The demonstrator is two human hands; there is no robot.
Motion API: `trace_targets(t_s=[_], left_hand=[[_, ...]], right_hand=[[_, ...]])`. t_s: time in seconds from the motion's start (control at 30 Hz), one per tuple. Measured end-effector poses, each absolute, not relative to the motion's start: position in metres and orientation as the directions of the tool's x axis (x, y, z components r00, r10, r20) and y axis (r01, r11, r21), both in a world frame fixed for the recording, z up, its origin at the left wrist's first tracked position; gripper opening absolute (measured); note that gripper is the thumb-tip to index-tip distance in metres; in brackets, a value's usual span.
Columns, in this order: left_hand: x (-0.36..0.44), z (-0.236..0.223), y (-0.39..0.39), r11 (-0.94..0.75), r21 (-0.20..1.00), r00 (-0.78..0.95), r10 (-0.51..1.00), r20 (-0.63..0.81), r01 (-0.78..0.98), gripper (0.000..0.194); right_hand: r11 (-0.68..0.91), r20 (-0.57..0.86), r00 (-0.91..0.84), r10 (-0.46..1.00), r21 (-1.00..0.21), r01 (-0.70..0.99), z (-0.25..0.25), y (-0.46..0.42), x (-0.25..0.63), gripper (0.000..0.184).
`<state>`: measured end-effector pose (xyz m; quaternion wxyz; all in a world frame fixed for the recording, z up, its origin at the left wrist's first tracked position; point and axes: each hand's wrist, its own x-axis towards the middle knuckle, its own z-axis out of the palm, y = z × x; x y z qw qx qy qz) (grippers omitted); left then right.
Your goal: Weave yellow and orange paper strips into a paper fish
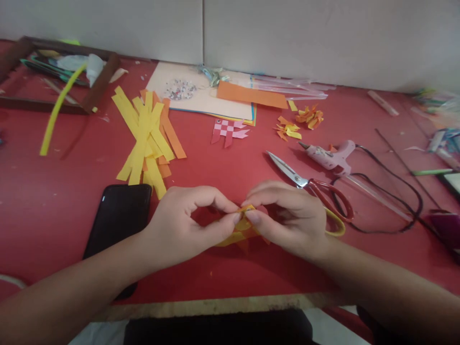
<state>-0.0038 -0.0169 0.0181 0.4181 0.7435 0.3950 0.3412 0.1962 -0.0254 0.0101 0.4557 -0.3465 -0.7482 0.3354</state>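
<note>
Between my two hands, near the table's front edge, is a small woven piece of yellow and orange paper strips (239,235). My left hand (196,218) pinches its upper tip between thumb and forefinger. From the other side, my right hand (287,215) pinches the same tip, thumb and fingertips nearly meeting the left ones. Part of the woven piece is hidden by the fingers, and a yellow strip end (335,223) shows beyond my right hand. Scissors with red handles (305,182) lie just past my right hand. A black phone (120,215) rests beside my left wrist.
Yellow strips (143,139) lie over orange ones (172,129) at the left. A pink woven paper fish (228,130) sits mid-table. Paper scraps (309,117), a pink glue gun (332,157) and its black cord (419,201) are at right. A brown wooden tray (102,81) stands back left.
</note>
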Motion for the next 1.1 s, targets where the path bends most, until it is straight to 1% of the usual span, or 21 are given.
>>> trace_targets(t_s=[0.43,0.63,0.77,0.83,0.93,0.97,1.03,1.1], left_hand=[[-0.004,0.017,-0.016,-0.355,0.876,0.442,0.876,0.191,0.325,0.003],[-0.003,0.016,-0.015,-0.273,0.882,0.44,0.894,0.085,0.385,0.005],[-0.003,0.017,-0.015,-0.219,0.904,0.432,0.901,0.043,0.368,0.007],[-0.003,0.017,-0.014,-0.165,0.926,0.429,0.903,0.003,0.34,0.008],[-0.004,0.016,-0.011,-0.044,0.958,0.387,0.919,-0.072,0.282,0.014],[-0.004,0.015,-0.009,-0.01,0.966,0.365,0.927,-0.088,0.259,0.015],[-0.006,0.014,-0.006,0.026,0.977,0.32,0.943,-0.094,0.211,0.017],[-0.007,0.012,-0.003,0.056,0.981,0.284,0.953,-0.109,0.187,0.016]], right_hand=[[0.448,0.374,-0.299,0.878,-0.862,0.237,0.009,-0.025,0.195,0.005],[0.381,0.309,-0.301,0.902,-0.897,0.224,0.006,-0.024,0.195,0.004],[0.344,0.276,-0.299,0.913,-0.917,0.202,0.006,-0.023,0.195,0.005],[0.298,0.236,-0.302,0.924,-0.938,0.179,0.006,-0.023,0.196,0.006],[0.169,0.123,-0.329,0.936,-0.979,0.116,0.007,-0.023,0.196,0.022],[0.124,0.081,-0.334,0.939,-0.986,0.109,0.007,-0.023,0.196,0.024],[0.055,0.018,-0.301,0.953,-0.992,0.115,0.005,-0.023,0.195,0.02],[0.008,-0.014,-0.219,0.976,-0.995,0.102,0.001,-0.021,0.195,0.017]])
